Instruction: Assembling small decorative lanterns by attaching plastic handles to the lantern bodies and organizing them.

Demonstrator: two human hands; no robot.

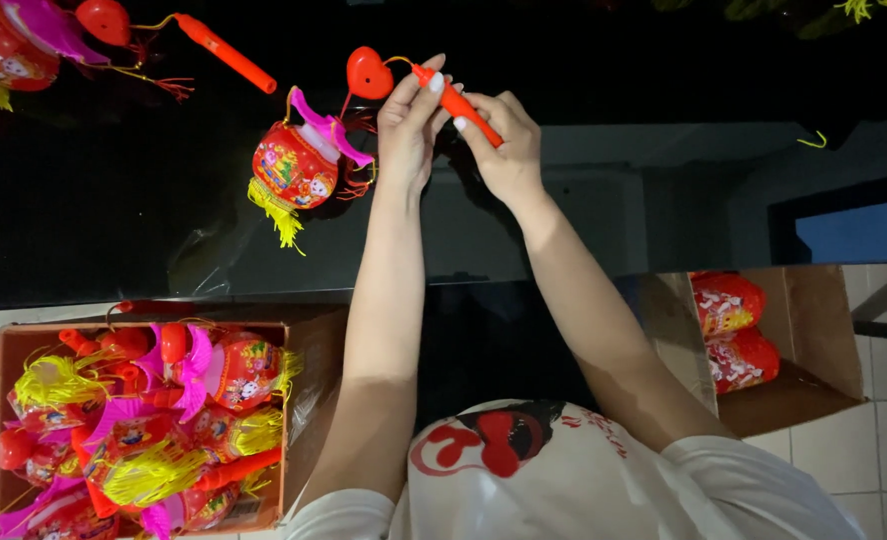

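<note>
Both hands met above the dark glossy table (114, 220), working on one toy. The left hand (409, 125) pinched the upper part of a slim orange plastic stick handle (456, 102) between thumb and fingertips, and the right hand (504, 145) closed its fingers round the lower end of the same handle. A thin yellow wire ran from the handle's top to a red heart-shaped plastic piece (369, 73), and below that hung a small red paper lantern with a pink top and yellow tassel (297, 165), just beside the left wrist over the table.

A second lantern with an orange stick (226, 55) lay well apart at the far left of the table. Near the person's left side stood an open cardboard box (304, 420) crammed with more red, pink and yellow lanterns. On the right, a brown cardboard box (814, 320) held two red lanterns wrapped in clear plastic (734, 330).
</note>
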